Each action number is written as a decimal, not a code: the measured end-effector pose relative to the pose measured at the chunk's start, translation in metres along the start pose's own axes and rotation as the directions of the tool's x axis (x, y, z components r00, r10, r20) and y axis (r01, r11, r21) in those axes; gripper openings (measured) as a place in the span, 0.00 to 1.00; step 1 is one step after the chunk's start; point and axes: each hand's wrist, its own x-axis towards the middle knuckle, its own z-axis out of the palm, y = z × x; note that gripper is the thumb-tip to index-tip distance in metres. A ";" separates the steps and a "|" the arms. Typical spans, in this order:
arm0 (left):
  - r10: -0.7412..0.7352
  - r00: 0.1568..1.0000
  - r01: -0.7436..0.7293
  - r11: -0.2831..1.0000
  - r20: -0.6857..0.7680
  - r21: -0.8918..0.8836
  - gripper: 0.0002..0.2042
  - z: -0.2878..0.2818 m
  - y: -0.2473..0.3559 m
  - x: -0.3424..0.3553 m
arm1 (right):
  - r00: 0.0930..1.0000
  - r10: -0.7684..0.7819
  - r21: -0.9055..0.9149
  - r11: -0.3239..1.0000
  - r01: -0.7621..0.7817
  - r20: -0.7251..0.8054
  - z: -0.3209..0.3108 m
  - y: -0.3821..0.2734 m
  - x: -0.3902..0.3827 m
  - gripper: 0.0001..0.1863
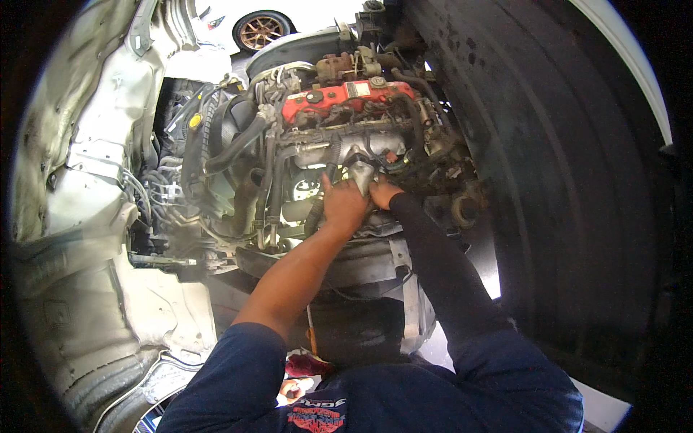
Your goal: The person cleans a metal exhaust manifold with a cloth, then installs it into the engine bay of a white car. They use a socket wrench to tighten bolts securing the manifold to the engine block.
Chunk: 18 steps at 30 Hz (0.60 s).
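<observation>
Both of my hands reach into the engine bay, to the near side of an engine with a red valve cover (336,101). Between them is a silver metal elbow-shaped part (362,172), standing against the pale intake pipe (386,144). My left hand (343,205) closes on the elbow's left side, its back toward me and one finger pointing up by a ribbed black hose (315,211). At the elbow's right side my right hand (382,192) grips with bent fingers; a black sleeve covers that arm to the wrist. The undersides of both hands are hidden.
Hoses and a large black duct (234,130) crowd the left of the bay. A dark panel (570,180) rises close on the right. The front crossmember (354,260) runs beneath my forearms. A pale body panel (94,180) borders the left; a wheel (261,31) shows beyond.
</observation>
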 end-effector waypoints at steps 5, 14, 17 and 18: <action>-0.001 0.999 0.000 1.000 -0.054 -0.020 0.31 0.003 0.000 -0.003 | 0.999 0.042 0.029 0.999 -0.042 -0.012 0.001 0.006 0.017 0.25; -0.053 0.996 0.056 0.997 0.076 -0.044 0.30 -0.010 0.003 -0.007 | 0.958 0.276 0.042 0.961 -0.273 -0.083 -0.002 -0.014 0.004 0.23; -0.018 0.971 -0.002 0.997 -0.240 -0.081 0.29 -0.024 0.013 -0.039 | 0.928 0.353 0.215 0.921 -0.324 -0.118 -0.009 -0.019 -0.004 0.24; 0.034 0.953 -0.103 0.971 -0.300 -0.217 0.27 -0.030 0.011 -0.056 | 0.926 0.366 0.212 0.916 -0.341 -0.094 -0.010 -0.020 -0.005 0.25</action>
